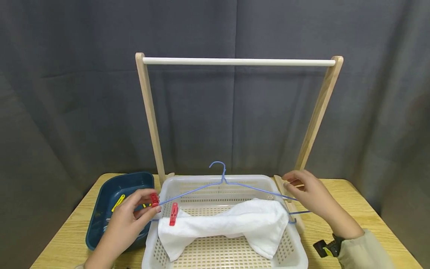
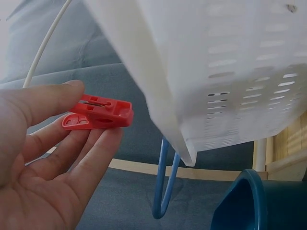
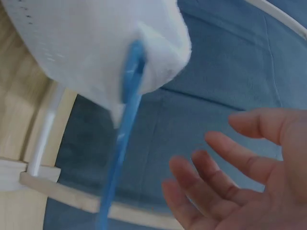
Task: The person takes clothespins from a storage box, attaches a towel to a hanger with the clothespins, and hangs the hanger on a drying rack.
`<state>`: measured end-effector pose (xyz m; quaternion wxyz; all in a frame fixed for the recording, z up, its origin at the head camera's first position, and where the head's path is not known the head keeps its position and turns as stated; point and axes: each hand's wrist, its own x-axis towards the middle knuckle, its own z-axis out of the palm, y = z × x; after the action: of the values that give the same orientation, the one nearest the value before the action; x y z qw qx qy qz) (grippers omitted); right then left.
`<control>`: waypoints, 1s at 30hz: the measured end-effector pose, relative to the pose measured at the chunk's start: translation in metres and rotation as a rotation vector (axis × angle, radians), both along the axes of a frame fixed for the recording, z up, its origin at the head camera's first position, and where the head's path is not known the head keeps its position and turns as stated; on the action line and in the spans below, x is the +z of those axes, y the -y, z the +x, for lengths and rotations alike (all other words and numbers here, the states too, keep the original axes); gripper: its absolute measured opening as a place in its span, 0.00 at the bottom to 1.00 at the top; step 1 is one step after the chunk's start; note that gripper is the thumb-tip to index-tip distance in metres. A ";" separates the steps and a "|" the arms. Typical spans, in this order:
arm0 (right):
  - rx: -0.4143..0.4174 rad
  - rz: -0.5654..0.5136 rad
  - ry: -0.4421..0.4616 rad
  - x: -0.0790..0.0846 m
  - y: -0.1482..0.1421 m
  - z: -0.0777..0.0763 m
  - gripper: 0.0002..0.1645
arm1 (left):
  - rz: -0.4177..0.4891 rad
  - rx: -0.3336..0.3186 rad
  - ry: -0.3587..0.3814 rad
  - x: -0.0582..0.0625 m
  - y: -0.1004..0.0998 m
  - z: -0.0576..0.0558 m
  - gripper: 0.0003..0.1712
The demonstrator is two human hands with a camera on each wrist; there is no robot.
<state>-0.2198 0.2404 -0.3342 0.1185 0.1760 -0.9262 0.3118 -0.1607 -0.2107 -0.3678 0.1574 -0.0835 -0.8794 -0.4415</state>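
Observation:
My left hand point(image 1: 129, 215) pinches a red clothespin point(image 2: 108, 114) between thumb and fingers, beside the left end of a blue wire hanger point(image 1: 191, 191). A white cloth point(image 1: 231, 224) hangs folded over the hanger's lower bar. Near the cloth's left edge, a second red clothespin point(image 1: 173, 214) is clipped on it. My right hand point(image 1: 312, 192) hovers by the hanger's right end, fingers spread and loosely bent, with nothing in them. In the right wrist view the blue hanger end point(image 3: 125, 129) stands apart from those fingers.
Under the cloth stands a white perforated basket point(image 1: 292, 256). To its left a dark blue tub point(image 1: 95, 224) holds yellow clothespins point(image 1: 118, 203) and other small pieces. Behind rises a wooden rack with a white rod point(image 1: 238, 62). All stand on a wooden table point(image 1: 376, 231).

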 end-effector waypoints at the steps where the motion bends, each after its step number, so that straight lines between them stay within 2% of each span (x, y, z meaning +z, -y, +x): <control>1: 0.023 0.009 0.009 0.002 0.002 -0.003 0.12 | 0.001 -0.004 -0.002 0.000 0.000 0.000 0.24; 6: 0.100 0.071 0.055 0.005 0.010 -0.018 0.12 | -0.005 -0.011 -0.012 0.000 -0.002 -0.001 0.24; 12: 0.100 0.114 0.135 -0.003 0.007 -0.032 0.12 | -0.008 -0.022 -0.022 0.000 -0.004 -0.002 0.24; 19: 0.063 0.096 0.257 -0.014 0.004 -0.033 0.13 | -0.015 -0.018 -0.019 0.002 -0.004 -0.001 0.24; 30: 0.039 0.082 0.278 -0.024 0.004 -0.033 0.10 | -0.009 -0.012 0.008 0.001 -0.003 0.001 0.25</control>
<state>-0.2524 0.2361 -0.3586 -0.0242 0.1539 -0.9420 0.2972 -0.1598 -0.2080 -0.3670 0.1508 -0.0879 -0.8814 -0.4388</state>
